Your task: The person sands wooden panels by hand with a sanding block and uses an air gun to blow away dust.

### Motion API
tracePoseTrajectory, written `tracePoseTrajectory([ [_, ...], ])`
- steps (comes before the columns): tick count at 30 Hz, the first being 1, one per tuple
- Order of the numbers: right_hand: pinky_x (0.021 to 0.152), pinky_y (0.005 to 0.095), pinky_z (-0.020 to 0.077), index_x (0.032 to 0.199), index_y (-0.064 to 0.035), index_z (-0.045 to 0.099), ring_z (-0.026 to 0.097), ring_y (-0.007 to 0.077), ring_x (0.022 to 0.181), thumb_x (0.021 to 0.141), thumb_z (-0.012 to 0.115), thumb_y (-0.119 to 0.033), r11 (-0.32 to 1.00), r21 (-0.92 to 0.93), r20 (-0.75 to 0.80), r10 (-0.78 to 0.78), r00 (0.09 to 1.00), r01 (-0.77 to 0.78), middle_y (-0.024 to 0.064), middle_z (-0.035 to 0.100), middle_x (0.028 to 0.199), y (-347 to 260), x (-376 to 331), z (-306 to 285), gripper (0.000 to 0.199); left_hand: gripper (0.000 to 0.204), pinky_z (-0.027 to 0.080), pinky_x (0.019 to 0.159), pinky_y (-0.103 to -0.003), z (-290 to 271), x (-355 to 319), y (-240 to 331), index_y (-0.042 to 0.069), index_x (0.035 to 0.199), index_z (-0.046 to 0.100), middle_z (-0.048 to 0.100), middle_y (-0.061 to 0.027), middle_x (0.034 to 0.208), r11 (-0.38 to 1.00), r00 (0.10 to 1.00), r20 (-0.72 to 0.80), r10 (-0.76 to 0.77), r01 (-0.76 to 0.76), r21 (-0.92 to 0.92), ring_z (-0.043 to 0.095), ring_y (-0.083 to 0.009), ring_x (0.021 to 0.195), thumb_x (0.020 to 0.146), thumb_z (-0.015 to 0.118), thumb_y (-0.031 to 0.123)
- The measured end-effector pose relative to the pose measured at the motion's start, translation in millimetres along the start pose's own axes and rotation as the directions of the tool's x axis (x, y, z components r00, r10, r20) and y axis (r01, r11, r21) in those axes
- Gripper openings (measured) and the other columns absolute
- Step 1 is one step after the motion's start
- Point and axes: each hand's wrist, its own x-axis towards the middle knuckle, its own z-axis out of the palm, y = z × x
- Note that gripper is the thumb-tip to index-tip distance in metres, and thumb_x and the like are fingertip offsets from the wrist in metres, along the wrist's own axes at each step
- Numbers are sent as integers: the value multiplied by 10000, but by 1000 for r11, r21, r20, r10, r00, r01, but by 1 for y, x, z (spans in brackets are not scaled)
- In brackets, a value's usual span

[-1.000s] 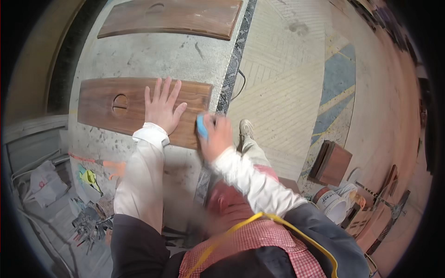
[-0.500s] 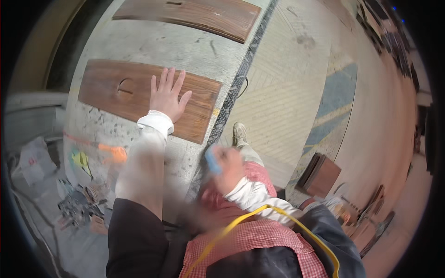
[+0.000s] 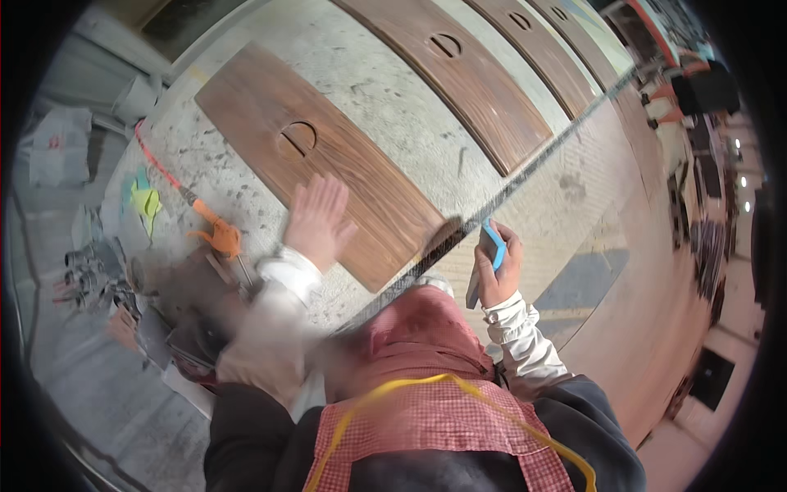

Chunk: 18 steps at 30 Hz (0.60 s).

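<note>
A brown wooden board [image 3: 361, 184] with a half-round cutout lies aslant on the worn pale worktop [image 3: 402, 123]. My left hand [image 3: 318, 220] is over its near long edge, fingers stretched out and slightly blurred; whether the palm touches the wood I cannot tell. Off the worktop's right edge, above the floor, my right hand [image 3: 504, 266] grips a sanding block [image 3: 474, 285] with a blue handle and a dark flat side. The block is held upright, apart from the board.
Several similar boards [image 3: 459, 74] lie farther along the worktop. Left of me are an orange air blow gun [image 3: 220, 236] on a red hose, a yellow-green item [image 3: 147, 203] and a white bag [image 3: 61, 148]. A dark strip [image 3: 525, 184] runs along the worktop's right edge.
My view has turned, bringing more boards into sight. The left hand has shifted from the board's middle to its near edge. My right hand has moved outward from my lap with the sanding block.
</note>
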Motion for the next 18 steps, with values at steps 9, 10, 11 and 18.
tracePoseTrajectory([
  [9, 1013, 431, 370, 1322, 15, 464, 462, 382, 1181, 770, 636, -133, 937, -189, 219, -251, 943, 293, 224, 452, 1289, 16, 108, -11, 597, 628, 191, 1119, -557, -58, 109, 32, 55, 1420, 347, 325, -150, 1472, 934, 944, 158, -290, 315, -169, 270, -318, 1381, 961, 358, 483],
  [10, 1014, 431, 368, 1322, 16, 464, 461, 383, 1181, 770, 632, -135, 937, -163, 253, -262, 931, 308, 225, 452, 1290, 11, 112, -10, 597, 663, 159, 1135, -556, -43, 98, 67, 59, 1452, 294, 270, -137, 1517, 965, 988, 111, -110, 133, -226, 223, -322, 1410, 947, 375, 481],
  [11, 1015, 432, 366, 1323, 17, 463, 461, 384, 1182, 771, 628, -138, 937, -139, 285, -274, 919, 322, 225, 451, 1291, 6, 117, -8, 596, 612, 159, 1141, -548, -20, 85, 106, 50, 1380, 435, 363, -140, 1476, 974, 995, -92, -35, 13, -227, 231, -305, 1415, 930, 389, 462],
  [18, 982, 439, 387, 1325, 33, 453, 475, 396, 1139, 746, 617, -131, 886, -78, 396, -393, 830, 457, 233, 458, 1284, 0, 142, 2, 623, 465, 165, 1139, -535, -7, 68, 72, 179, 1347, 489, 430, -88, 1432, 956, 987, -157, -24, -24, -293, 320, -293, 1372, 938, 445, 396],
])
